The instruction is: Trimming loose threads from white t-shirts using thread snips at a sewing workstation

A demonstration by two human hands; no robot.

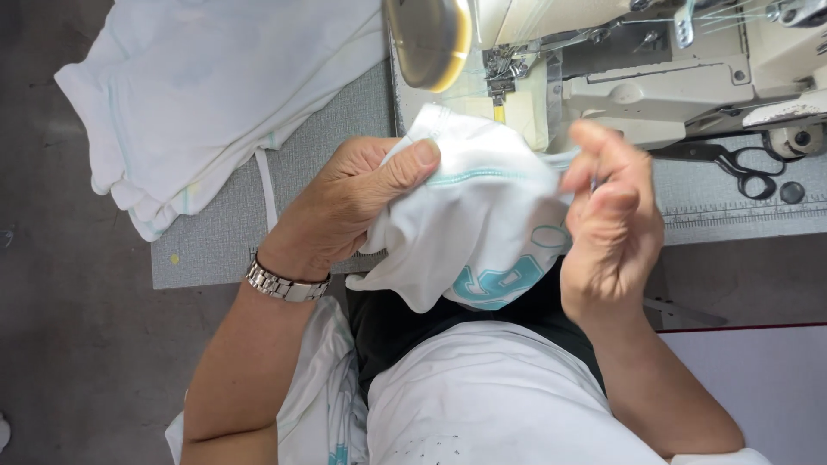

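Observation:
My left hand (345,207) grips a bunched white garment (469,224) with teal stitching and a teal print, thumb pressed on its upper hem. A metal watch (284,284) sits on that wrist. My right hand (607,228) pinches the garment's right edge, fingers curled closed on the fabric. The garment is held just in front of the sewing machine's presser foot (500,73).
A cream sewing machine (689,69) fills the top right. Black-handled scissors (741,168) lie on the grey table (215,241) beside it. A pile of white garments (207,95) hangs over the table's left end. More white fabric (491,396) rests on my lap.

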